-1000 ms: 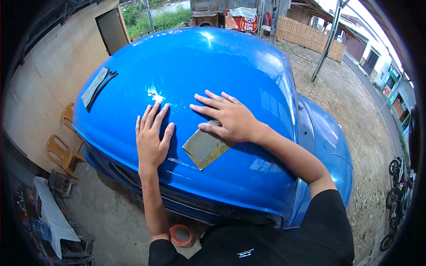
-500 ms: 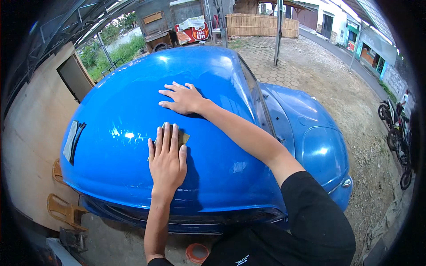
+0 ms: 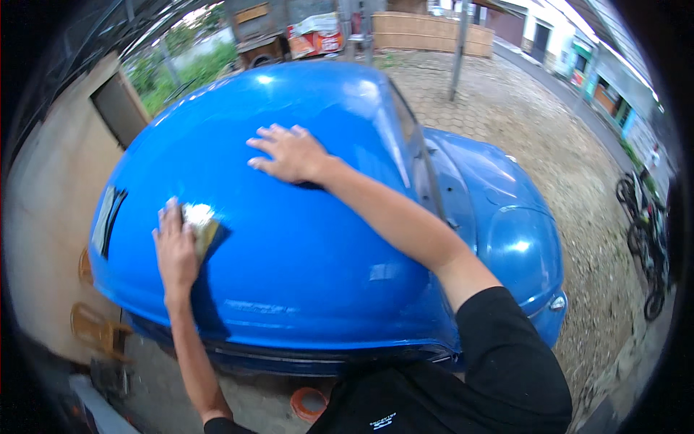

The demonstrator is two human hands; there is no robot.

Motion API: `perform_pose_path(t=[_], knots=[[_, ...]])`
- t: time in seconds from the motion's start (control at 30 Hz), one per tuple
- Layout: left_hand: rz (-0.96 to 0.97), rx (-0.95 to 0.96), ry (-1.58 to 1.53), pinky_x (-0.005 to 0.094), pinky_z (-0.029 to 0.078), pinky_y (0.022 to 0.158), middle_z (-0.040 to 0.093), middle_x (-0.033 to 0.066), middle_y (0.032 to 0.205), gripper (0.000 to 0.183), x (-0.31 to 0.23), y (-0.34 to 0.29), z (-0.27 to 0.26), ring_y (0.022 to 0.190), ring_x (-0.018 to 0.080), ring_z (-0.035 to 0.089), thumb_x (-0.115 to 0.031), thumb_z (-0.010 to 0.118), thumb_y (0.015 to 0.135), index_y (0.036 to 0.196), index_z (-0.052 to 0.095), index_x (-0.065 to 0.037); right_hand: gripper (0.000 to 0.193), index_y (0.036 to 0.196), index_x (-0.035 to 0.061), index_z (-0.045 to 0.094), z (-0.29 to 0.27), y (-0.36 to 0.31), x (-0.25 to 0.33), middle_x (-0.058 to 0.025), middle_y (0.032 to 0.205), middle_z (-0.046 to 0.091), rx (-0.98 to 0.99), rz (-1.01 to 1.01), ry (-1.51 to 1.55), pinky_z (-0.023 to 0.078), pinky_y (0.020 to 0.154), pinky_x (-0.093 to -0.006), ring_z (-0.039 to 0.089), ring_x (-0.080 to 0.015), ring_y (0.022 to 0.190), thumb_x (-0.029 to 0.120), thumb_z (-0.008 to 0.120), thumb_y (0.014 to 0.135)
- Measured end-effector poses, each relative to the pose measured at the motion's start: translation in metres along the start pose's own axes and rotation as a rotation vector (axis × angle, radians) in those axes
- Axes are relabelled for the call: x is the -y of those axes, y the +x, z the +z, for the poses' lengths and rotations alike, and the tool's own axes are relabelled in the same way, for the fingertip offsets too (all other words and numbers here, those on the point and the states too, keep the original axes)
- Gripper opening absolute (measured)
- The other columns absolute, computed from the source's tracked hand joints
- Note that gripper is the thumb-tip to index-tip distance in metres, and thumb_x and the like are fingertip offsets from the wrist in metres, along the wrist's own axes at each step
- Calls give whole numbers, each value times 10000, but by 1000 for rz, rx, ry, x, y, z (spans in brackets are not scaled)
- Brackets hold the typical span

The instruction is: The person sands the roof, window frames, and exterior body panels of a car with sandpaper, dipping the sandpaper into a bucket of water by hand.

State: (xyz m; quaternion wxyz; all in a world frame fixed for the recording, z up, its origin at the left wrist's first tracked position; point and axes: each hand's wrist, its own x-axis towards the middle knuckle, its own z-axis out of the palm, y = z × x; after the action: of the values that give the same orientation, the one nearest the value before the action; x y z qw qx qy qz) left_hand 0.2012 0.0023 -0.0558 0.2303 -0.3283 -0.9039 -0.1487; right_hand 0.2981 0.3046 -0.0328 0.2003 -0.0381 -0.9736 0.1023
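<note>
The rounded blue roof (image 3: pixel 289 239) of a car fills the middle of the view, wet-looking and shiny in patches. My left hand (image 3: pixel 176 253) lies over a tan sheet of sandpaper (image 3: pixel 207 237), pressing it to the roof on the left side. Part of the sheet sticks out past the thumb; the rest is hidden under my palm. Farther up the roof, my right hand (image 3: pixel 290 154) rests with fingers spread and holds nothing. Left of my left hand, a grey sheet with dark strips (image 3: pixel 107 220) lies near the roof's edge.
The car's blue hood (image 3: pixel 524 224) extends to the right. Brown plastic chairs (image 3: pixel 94 325) stand by the pale wall at left, and an orange bucket (image 3: pixel 309 403) sits on the ground near me. Motorcycles (image 3: pixel 643 235) are parked far right; a metal post (image 3: pixel 461 54) stands beyond the car.
My left hand has slid left across the roof with the sandpaper under it. My right hand stays at nearly the same place, and the view has shifted slightly.
</note>
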Motion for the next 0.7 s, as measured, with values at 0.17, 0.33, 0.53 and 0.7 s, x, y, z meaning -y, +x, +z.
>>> perform_pose_path(t=[0.17, 0.33, 0.53, 0.7], knots=[[20, -374, -153, 457, 373, 1113, 410, 198, 1513, 626, -51, -31, -12, 1356, 372, 444, -246, 621, 949, 1496, 388, -51, 620, 1486, 258, 444, -10, -4, -13, -80, 1577, 369, -70, 27, -53, 218, 1188, -523, 297, -287, 1475, 610, 403, 979], [-75, -421, -266, 419, 518, 942, 539, 183, 1405, 511, -26, -31, -14, 1217, 309, 589, -125, 680, 913, 1397, 533, -54, 604, 1486, 259, 445, -5, 0, -6, -63, 1589, 347, -49, 28, -29, 195, 1201, -522, 282, -271, 1483, 597, 383, 990], [-207, -235, -492, 312, 558, 744, 740, 103, 1044, 334, -15, -22, -49, 802, 160, 696, -91, 705, 895, 1227, 684, -57, 619, 1487, 271, 444, -5, 0, -7, -60, 1583, 360, -56, 21, -19, 190, 1205, -521, 282, -271, 1483, 623, 393, 980], [93, -291, -477, 298, 547, 738, 750, 90, 954, 162, -41, -46, -60, 837, 182, 703, -72, 725, 879, 1035, 767, -65, 607, 1494, 269, 431, -5, -4, -12, -50, 1599, 328, -24, 47, -33, 169, 1215, -523, 262, -261, 1491, 606, 365, 993]])
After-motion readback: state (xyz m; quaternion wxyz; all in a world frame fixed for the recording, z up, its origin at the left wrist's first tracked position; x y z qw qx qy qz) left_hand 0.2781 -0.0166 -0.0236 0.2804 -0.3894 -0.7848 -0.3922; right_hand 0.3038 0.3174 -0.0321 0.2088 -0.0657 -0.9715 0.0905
